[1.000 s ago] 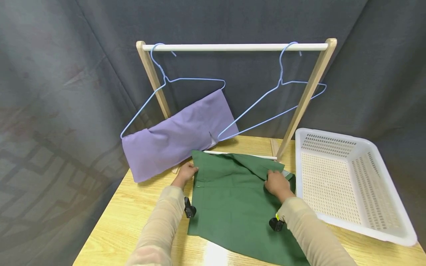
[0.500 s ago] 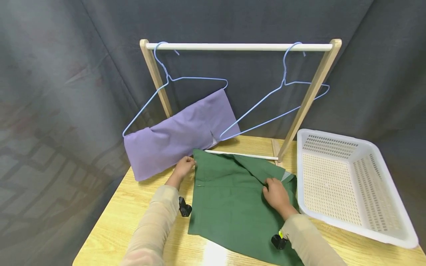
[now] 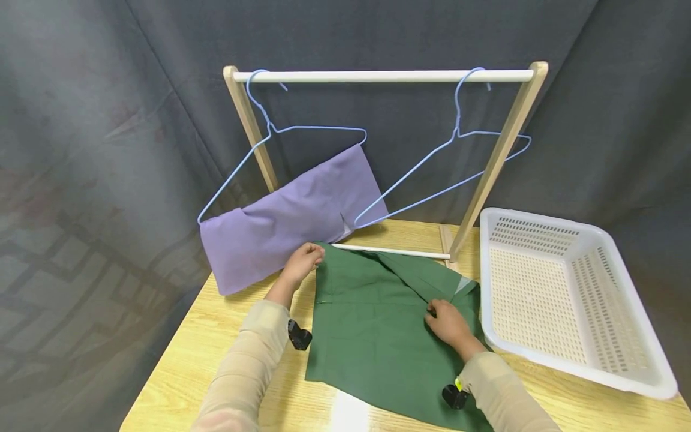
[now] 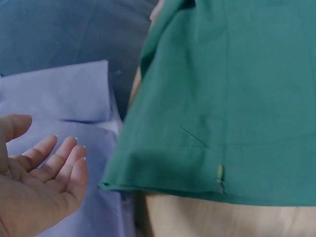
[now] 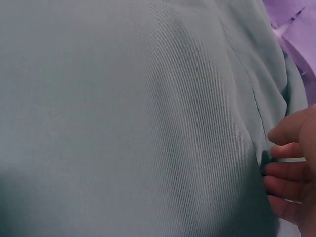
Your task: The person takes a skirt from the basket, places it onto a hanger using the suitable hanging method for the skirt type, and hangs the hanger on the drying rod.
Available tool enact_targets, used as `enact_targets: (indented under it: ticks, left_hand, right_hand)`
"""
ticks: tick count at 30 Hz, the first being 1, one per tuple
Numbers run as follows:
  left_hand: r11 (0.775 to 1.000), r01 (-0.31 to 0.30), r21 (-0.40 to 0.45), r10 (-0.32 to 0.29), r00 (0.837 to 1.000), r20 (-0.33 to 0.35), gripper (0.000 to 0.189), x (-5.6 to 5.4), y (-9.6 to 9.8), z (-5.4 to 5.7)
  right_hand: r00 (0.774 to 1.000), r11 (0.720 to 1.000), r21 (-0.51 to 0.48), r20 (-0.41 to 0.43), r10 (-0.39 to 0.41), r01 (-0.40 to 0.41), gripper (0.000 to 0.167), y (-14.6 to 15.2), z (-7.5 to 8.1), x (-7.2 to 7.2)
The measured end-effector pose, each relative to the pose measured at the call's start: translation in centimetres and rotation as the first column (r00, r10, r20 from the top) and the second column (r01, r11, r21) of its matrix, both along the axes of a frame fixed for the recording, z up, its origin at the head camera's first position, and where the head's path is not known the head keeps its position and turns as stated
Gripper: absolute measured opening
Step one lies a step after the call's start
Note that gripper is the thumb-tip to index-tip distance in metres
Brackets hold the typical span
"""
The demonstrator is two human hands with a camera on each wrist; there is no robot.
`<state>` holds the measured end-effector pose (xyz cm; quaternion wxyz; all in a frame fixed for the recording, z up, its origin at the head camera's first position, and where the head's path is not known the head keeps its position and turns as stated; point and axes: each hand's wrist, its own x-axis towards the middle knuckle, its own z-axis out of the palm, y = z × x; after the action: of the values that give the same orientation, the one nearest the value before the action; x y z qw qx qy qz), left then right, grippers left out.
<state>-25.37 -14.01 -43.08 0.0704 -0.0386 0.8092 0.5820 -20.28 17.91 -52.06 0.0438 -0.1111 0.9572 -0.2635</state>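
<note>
A green cloth (image 3: 367, 336) with seam lines lies spread on the table, its upper right part folded over. A small light tab (image 4: 220, 173) shows near its edge in the left wrist view. My left hand (image 3: 303, 264) is at the cloth's far left corner; in the left wrist view its fingers (image 4: 59, 163) are loosely bent, apart from the cloth, holding nothing. My right hand (image 3: 450, 324) is at the fold on the right, its curled fingers (image 5: 286, 173) pinching the cloth's edge. A purple cloth (image 3: 291, 222) hangs folded over the left blue hanger (image 3: 232, 171).
A wooden rack (image 3: 520, 120) with a white rail (image 3: 367, 76) stands behind the cloth. From its right side hangs a bare blue hanger (image 3: 426, 162). A white plastic basket (image 3: 583, 384) sits on the table (image 3: 167, 384) at right. Grey curtain (image 3: 108, 150) backs everything.
My left hand has come off the green cloth's left edge and moved up to its far corner. My right hand has shifted slightly toward me along the fold.
</note>
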Motion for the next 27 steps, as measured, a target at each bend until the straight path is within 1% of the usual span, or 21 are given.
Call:
enact_targets:
  ticks: [1, 2, 3, 7, 11, 14, 17, 22, 27]
  left_hand:
    - [1.000, 0.009, 0.024, -0.009, 1.000, -0.003, 0.033, -0.3, 0.0, -0.2]
    - [0.999, 0.011, 0.042, -0.011, 1.000, 0.002, 0.033, -0.3, 0.1, 0.1]
    - [0.998, 0.017, 0.054, -0.017, 1.000, 0.001, 0.034, -0.5, 0.1, 0.0]
    - [0.994, 0.041, 0.105, -0.042, 0.999, 0.007, 0.034, -0.6, 0.7, 1.0]
    - [0.986, 0.089, 0.141, -0.085, 0.996, -0.032, 0.037, -0.5, 1.5, 2.1]
    - [0.980, 0.118, 0.159, -0.108, 0.992, -0.068, 0.036, -0.3, 2.0, 2.9]
    - [0.974, 0.141, 0.175, -0.125, 0.987, -0.097, 0.035, -0.3, 2.4, 3.4]
    - [0.952, 0.170, 0.254, -0.143, 0.982, -0.122, 0.033, -0.4, 3.1, 4.3]
    - [0.932, 0.208, 0.298, -0.172, 0.975, -0.142, 0.032, -0.5, 3.5, 5.3]
  right_hand:
    - [1.000, 1.000, 0.002, -0.001, 0.003, -0.003, 0.012, 0.0, 0.0, 0.0]
    - [1.000, 1.000, 0.002, 0.003, 0.005, -0.005, 0.012, 0.0, 0.1, 0.1]
    - [1.000, 1.000, 0.003, 0.007, 0.007, -0.007, 0.013, 0.0, 0.1, 0.1]
    - [1.000, 1.000, -0.001, 0.019, 0.012, -0.011, 0.013, -0.1, 0.2, 0.2]
    - [1.000, 1.000, -0.002, 0.027, 0.010, -0.010, 0.014, -0.1, 0.2, 0.3]
    - [0.999, 1.000, -0.004, 0.030, 0.016, -0.016, 0.014, -0.2, 0.3, 0.3]
    - [0.999, 1.000, -0.015, 0.031, 0.025, -0.025, 0.013, -0.1, 0.3, 0.4]
    - [1.000, 0.999, -0.040, 0.029, 0.013, -0.012, 0.013, 0.1, 0.2, 0.4]
    - [0.998, 0.996, -0.080, 0.034, -0.047, 0.049, 0.013, 0.4, 0.0, 0.2]
